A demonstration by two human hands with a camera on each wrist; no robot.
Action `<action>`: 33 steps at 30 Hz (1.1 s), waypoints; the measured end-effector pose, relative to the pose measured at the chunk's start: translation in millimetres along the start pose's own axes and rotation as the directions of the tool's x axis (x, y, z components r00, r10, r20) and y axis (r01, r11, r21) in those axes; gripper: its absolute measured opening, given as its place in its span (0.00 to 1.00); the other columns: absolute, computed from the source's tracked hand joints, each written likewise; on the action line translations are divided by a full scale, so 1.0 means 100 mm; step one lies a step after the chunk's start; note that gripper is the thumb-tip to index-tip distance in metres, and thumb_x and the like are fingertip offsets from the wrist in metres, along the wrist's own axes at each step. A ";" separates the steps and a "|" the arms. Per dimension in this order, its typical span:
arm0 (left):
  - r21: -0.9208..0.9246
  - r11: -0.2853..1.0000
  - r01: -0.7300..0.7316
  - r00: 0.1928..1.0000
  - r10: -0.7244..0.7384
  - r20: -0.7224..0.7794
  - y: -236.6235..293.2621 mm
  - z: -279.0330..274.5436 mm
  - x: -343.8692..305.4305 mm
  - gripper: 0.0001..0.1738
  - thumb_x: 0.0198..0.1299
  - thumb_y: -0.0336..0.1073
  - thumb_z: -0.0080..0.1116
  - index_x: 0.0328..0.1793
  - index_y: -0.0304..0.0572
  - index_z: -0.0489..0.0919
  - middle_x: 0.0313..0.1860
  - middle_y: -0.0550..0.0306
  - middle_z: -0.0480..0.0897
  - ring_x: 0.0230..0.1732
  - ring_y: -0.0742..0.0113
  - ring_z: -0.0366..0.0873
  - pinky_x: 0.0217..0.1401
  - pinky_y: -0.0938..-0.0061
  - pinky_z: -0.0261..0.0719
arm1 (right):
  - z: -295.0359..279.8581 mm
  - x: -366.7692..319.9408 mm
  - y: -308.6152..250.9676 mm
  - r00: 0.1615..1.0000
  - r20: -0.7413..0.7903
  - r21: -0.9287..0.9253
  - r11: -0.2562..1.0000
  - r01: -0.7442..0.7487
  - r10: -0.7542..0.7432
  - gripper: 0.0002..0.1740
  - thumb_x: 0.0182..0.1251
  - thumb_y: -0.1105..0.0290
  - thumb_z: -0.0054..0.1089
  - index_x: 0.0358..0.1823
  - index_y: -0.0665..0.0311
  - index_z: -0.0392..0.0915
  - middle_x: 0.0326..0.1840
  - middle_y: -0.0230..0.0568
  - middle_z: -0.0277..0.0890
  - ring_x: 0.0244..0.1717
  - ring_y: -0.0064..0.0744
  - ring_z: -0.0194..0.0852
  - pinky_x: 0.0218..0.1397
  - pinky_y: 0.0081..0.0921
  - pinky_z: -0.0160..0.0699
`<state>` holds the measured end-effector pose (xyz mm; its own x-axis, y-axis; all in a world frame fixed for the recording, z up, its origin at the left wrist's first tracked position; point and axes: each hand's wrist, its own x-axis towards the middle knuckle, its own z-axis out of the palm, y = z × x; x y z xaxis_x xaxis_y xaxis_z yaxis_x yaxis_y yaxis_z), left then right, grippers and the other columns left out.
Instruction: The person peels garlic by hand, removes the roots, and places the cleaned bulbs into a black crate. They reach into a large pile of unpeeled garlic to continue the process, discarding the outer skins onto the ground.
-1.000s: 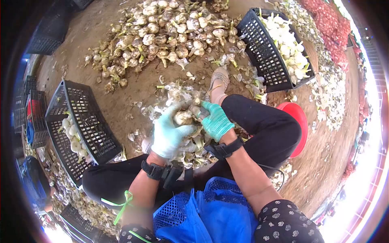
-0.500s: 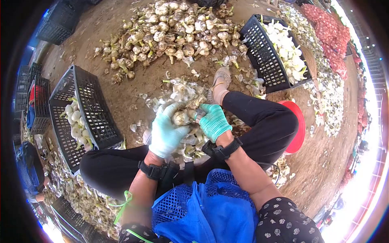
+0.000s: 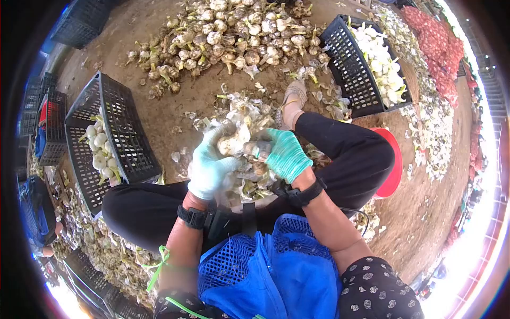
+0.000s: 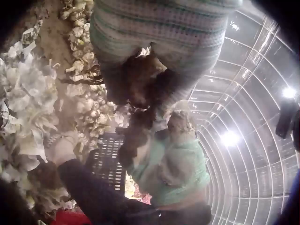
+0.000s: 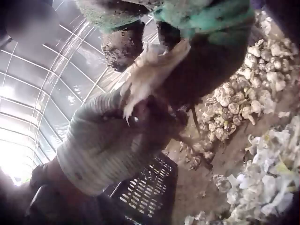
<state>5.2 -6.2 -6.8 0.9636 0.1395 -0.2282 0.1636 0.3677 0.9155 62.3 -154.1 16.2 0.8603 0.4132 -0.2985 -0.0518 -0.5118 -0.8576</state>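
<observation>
Garlic skin (image 5: 152, 72) newly lifted, right-wrist view clearest

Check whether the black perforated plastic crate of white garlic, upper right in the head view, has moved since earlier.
No. The crate keeps its place beside the heap of brownish-white garlic bulbs; the whole view has merely shifted slightly.

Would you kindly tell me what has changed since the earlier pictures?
The left hand and right hand have drawn slightly apart, leftward and rightward, and a pale skin flap now shows between them. Nothing was visibly let go: the left hand still holds the bulb. Left crate, right crate and heap stay put.
</observation>
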 end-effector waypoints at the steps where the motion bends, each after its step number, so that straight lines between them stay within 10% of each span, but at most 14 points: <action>1: -0.023 1.000 0.020 1.000 -0.021 -0.001 0.01 0.03 0.00 0.35 0.26 0.16 0.57 0.50 0.33 0.66 0.45 0.58 0.71 0.46 0.70 0.68 0.50 0.78 0.67 | 0.02 -0.01 -0.02 1.000 -0.003 -0.001 1.000 -0.006 0.006 0.14 0.45 0.67 0.59 0.31 0.69 0.74 0.24 0.50 0.73 0.24 0.37 0.71 0.30 0.27 0.69; 4: -0.115 0.990 0.085 0.996 -0.085 0.011 0.08 0.11 -0.03 0.36 0.26 0.17 0.58 0.51 0.33 0.65 0.45 0.57 0.71 0.45 0.69 0.69 0.49 0.78 0.67 | 0.06 -0.02 -0.01 0.999 -0.030 0.014 0.999 -0.042 0.043 0.14 0.44 0.66 0.61 0.29 0.69 0.74 0.23 0.50 0.73 0.22 0.35 0.69 0.29 0.26 0.68; 7: -0.130 0.987 0.097 0.995 -0.095 0.023 0.07 0.08 -0.02 0.36 0.27 0.20 0.59 0.51 0.32 0.64 0.45 0.56 0.71 0.45 0.69 0.69 0.48 0.78 0.68 | 0.09 0.00 0.10 0.995 0.022 0.401 0.910 -0.099 0.099 0.14 0.45 0.69 0.61 0.32 0.70 0.73 0.23 0.38 0.74 0.22 0.22 0.64 0.28 0.20 0.66; 15: -0.206 0.974 0.091 0.994 -0.101 -0.039 0.02 0.10 -0.02 0.29 0.38 0.24 0.53 0.52 0.33 0.62 0.41 0.55 0.71 0.41 0.69 0.70 0.44 0.78 0.70 | 0.06 -0.07 0.03 0.999 -0.033 0.226 0.974 -0.006 0.014 0.12 0.47 0.70 0.59 0.30 0.71 0.72 0.22 0.35 0.73 0.23 0.20 0.64 0.28 0.20 0.65; 17: -0.378 0.914 0.145 0.985 -0.170 -0.031 0.00 0.08 0.00 0.25 0.42 0.27 0.48 0.52 0.34 0.63 0.40 0.54 0.72 0.39 0.68 0.71 0.40 0.78 0.71 | 0.06 -0.07 0.00 0.990 -0.026 -0.123 0.983 0.134 -0.138 0.08 0.48 0.72 0.56 0.28 0.71 0.72 0.19 0.38 0.71 0.22 0.22 0.64 0.27 0.20 0.65; 19: -0.378 0.909 0.173 0.982 -0.190 -0.007 -0.02 0.04 0.01 0.24 0.44 0.29 0.48 0.51 0.34 0.63 0.40 0.54 0.72 0.39 0.67 0.71 0.40 0.77 0.71 | 0.12 -0.04 0.17 0.977 -0.099 -0.033 0.982 0.188 -0.191 0.06 0.47 0.75 0.52 0.26 0.71 0.72 0.18 0.43 0.70 0.20 0.28 0.66 0.26 0.22 0.66; 21: -0.372 0.899 0.232 0.971 -0.234 0.043 -0.03 0.00 0.00 0.22 0.47 0.34 0.46 0.51 0.35 0.63 0.39 0.52 0.72 0.39 0.65 0.72 0.40 0.76 0.72 | 0.11 0.01 0.32 0.982 -0.161 0.142 0.987 -0.079 0.102 0.06 0.46 0.77 0.51 0.27 0.71 0.72 0.19 0.47 0.71 0.20 0.35 0.69 0.26 0.24 0.67; 25: -0.580 0.745 0.330 0.929 -0.366 0.058 -0.14 0.02 -0.02 0.20 0.50 0.42 0.47 0.46 0.37 0.68 0.40 0.51 0.74 0.39 0.60 0.72 0.39 0.69 0.72 | 0.18 0.06 0.44 0.975 -0.223 0.066 0.998 0.016 -0.001 0.07 0.45 0.79 0.49 0.28 0.70 0.73 0.22 0.50 0.72 0.22 0.39 0.71 0.26 0.25 0.67; 26: -0.578 0.724 0.375 0.919 -0.372 0.131 -0.15 -0.05 -0.02 0.19 0.51 0.43 0.47 0.45 0.37 0.69 0.41 0.50 0.74 0.39 0.58 0.72 0.41 0.67 0.72 | 0.18 0.05 0.41 0.970 -0.241 0.044 0.999 0.030 -0.019 0.08 0.44 0.84 0.46 0.27 0.71 0.72 0.18 0.37 0.70 0.20 0.20 0.63 0.25 0.17 0.64; 29: -0.644 0.629 0.435 0.889 -0.415 0.195 -0.16 -0.08 -0.01 0.21 0.51 0.43 0.47 0.46 0.36 0.69 0.42 0.49 0.74 0.42 0.57 0.72 0.44 0.66 0.71 | 0.23 0.07 0.43 0.947 -0.312 -0.104 0.994 0.044 -0.074 0.09 0.44 0.83 0.46 0.28 0.70 0.73 0.20 0.41 0.72 0.20 0.24 0.66 0.26 0.20 0.66; 30: -0.627 0.652 0.426 0.885 -0.443 0.141 -0.17 -0.05 -0.02 0.23 0.51 0.44 0.46 0.49 0.34 0.68 0.45 0.48 0.73 0.45 0.56 0.71 0.48 0.64 0.69 | 0.24 0.06 0.41 0.936 -0.337 -0.094 0.993 0.073 -0.100 0.07 0.45 0.79 0.49 0.28 0.70 0.73 0.21 0.53 0.71 0.22 0.42 0.71 0.27 0.26 0.67; 33: -0.700 0.572 0.427 0.894 -0.386 0.229 -0.18 -0.08 0.00 0.25 0.51 0.44 0.46 0.51 0.33 0.66 0.47 0.47 0.72 0.47 0.55 0.70 0.51 0.64 0.67 | 0.24 0.04 0.41 0.954 -0.298 -0.031 0.999 0.032 -0.040 0.09 0.46 0.80 0.50 0.32 0.70 0.73 0.23 0.47 0.73 0.22 0.34 0.70 0.27 0.24 0.67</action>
<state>0.2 -5.8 -25.8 0.8462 -0.2276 -0.4818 0.3565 0.9139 0.1944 51.5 -155.1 -30.8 0.9738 0.1896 -0.1254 -0.0083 -0.5215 -0.8532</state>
